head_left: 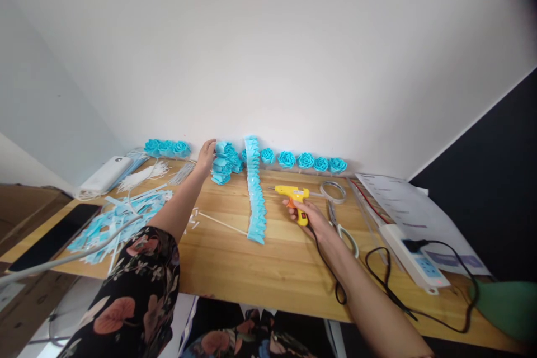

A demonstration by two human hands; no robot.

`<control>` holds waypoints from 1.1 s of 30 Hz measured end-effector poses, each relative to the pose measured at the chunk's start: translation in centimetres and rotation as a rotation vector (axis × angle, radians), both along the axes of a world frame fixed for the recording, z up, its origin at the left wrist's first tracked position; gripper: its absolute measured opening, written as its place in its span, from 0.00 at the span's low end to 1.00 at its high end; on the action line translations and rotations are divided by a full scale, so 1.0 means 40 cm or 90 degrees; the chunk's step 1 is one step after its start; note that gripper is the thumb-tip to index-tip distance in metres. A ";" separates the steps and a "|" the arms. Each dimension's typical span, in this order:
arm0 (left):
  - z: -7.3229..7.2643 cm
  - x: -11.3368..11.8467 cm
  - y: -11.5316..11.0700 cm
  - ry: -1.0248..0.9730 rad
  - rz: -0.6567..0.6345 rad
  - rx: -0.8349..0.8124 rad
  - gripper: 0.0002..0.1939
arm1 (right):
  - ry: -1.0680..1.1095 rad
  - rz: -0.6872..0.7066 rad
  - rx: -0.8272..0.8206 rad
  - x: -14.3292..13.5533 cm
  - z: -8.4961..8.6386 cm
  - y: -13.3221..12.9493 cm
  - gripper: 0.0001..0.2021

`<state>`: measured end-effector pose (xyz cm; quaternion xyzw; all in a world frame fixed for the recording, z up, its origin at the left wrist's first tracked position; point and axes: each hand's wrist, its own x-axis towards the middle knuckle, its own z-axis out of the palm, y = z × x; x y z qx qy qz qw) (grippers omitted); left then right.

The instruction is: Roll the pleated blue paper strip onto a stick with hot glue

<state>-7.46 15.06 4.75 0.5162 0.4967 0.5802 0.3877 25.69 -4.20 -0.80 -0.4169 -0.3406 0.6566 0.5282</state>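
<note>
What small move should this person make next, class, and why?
Probably bring the glue gun to the near end of the blue strip: the right hand holds the gun pointing toward the strip, and the thin stick reaches that end.

The ruffled blue strip [254, 190] partly hides a blue flower [244, 155]

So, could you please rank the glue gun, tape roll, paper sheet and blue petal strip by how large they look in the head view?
Largest to smallest:
paper sheet
blue petal strip
glue gun
tape roll
</note>
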 end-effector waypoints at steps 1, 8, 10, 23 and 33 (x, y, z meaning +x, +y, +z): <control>0.000 -0.001 -0.003 0.002 -0.001 0.005 0.20 | 0.002 -0.004 0.004 -0.002 0.001 0.000 0.16; 0.000 -0.004 -0.022 0.013 -0.008 0.033 0.19 | -0.010 -0.016 0.007 -0.013 0.022 -0.009 0.12; 0.002 -0.005 -0.024 0.012 -0.007 0.037 0.20 | -0.008 -0.014 0.002 -0.013 0.028 -0.013 0.12; 0.033 0.003 -0.203 0.159 0.035 0.172 0.20 | 0.011 -0.018 0.009 -0.019 0.027 -0.015 0.12; -0.036 0.037 -0.308 0.346 -0.135 0.072 0.20 | 0.010 -0.005 0.017 -0.013 0.026 -0.019 0.11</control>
